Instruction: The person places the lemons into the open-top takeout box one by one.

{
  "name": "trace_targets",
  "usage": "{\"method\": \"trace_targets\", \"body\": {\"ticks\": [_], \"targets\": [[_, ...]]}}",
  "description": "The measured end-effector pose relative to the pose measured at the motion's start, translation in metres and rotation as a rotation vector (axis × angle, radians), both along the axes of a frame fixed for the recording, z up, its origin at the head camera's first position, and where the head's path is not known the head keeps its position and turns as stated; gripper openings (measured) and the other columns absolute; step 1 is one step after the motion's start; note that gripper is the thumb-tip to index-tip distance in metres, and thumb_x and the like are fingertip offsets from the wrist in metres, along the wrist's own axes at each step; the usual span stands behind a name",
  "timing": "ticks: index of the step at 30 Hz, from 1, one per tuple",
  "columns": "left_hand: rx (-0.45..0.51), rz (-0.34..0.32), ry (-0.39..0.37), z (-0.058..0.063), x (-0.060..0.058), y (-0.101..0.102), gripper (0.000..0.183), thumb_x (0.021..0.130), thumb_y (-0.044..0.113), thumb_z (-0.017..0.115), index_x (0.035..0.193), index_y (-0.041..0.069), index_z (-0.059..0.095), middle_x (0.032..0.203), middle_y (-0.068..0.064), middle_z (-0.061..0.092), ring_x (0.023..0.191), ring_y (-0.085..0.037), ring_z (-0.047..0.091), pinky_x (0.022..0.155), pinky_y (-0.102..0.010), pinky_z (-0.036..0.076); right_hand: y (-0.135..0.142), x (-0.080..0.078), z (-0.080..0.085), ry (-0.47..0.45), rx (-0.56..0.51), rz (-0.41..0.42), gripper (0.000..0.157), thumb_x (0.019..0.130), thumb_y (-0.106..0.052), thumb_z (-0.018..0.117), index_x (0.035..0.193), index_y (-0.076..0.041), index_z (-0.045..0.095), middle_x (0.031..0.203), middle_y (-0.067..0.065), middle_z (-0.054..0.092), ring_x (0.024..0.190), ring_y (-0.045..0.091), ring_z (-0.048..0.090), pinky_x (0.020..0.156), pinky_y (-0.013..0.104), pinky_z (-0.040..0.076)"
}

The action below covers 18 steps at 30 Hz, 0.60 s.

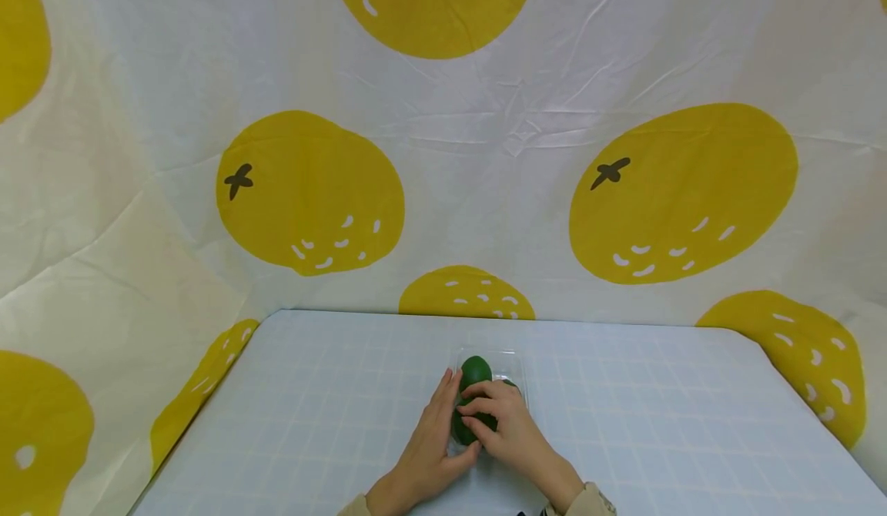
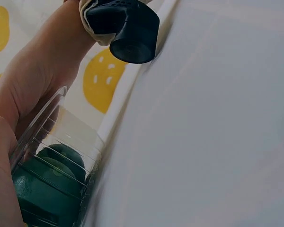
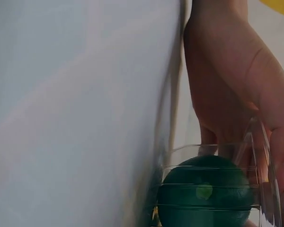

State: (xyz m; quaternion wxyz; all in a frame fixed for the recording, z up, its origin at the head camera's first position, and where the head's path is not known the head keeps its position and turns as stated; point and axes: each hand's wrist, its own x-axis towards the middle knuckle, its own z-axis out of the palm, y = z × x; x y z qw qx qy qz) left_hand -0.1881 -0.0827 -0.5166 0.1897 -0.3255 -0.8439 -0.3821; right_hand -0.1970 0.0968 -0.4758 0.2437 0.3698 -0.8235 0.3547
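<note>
A clear plastic container [image 1: 509, 356] stands on the table with several dark green, smooth oval fruits in it, avocado-like in look. One green fruit [image 1: 475, 372] shows at its far left; another [image 1: 463, 430] lies nearer me, partly covered by fingers. My left hand [image 1: 431, 453] lies along the container's left side, fingers straight, thumb stretched across its near edge. Over the container, my right hand [image 1: 511, 430] grips a green fruit with bent fingers and thumb. Through the ribbed wall, the right wrist view shows a green fruit [image 3: 206, 191] with a pale spot.
A pale checked cloth [image 1: 333, 393] covers the table. Behind it and at the sides hangs a white curtain [image 1: 485, 216] printed with yellow fruits. A dark device [image 2: 132, 33] sits at the other wrist in the left wrist view.
</note>
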Motion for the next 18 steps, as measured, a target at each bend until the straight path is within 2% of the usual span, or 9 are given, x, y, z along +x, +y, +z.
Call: {"method": "trace_targets", "body": {"ticks": [8, 14, 18], "targets": [[-0.001, 0.002, -0.017, 0.001, 0.001, -0.001, 0.093, 0.086, 0.029, 0.07, 0.158, 0.003, 0.017, 0.165, -0.01, 0.015, 0.15, -0.03, 0.02, 0.104, -0.063, 0.037, -0.002, 0.002, 0.002, -0.031, 0.016, -0.016, 0.015, 0.079, -0.006, 0.079, 0.092, -0.014, 0.078, 0.109, 0.001, 0.069, 0.102, 0.02, 0.061, 0.087, 0.046, 0.045], [-0.005, 0.011, -0.029, 0.0, 0.003, -0.001, 0.091, 0.089, 0.034, 0.068, 0.158, 0.003, 0.018, 0.163, -0.014, 0.019, 0.15, -0.029, 0.019, 0.104, -0.063, 0.037, 0.0, 0.004, 0.006, -0.085, -0.047, 0.014, 0.01, 0.086, -0.007, 0.075, 0.094, -0.012, 0.076, 0.109, 0.003, 0.07, 0.102, 0.021, 0.063, 0.086, 0.043, 0.049], [-0.007, 0.01, -0.04, 0.0, 0.003, -0.001, 0.089, 0.092, 0.037, 0.066, 0.158, 0.004, 0.017, 0.163, -0.016, 0.019, 0.15, -0.028, 0.017, 0.105, -0.063, 0.036, 0.009, 0.005, 0.014, -0.101, -0.086, 0.007, 0.01, 0.087, -0.006, 0.073, 0.095, -0.011, 0.075, 0.11, 0.004, 0.07, 0.103, 0.021, 0.064, 0.085, 0.046, 0.051]]}}
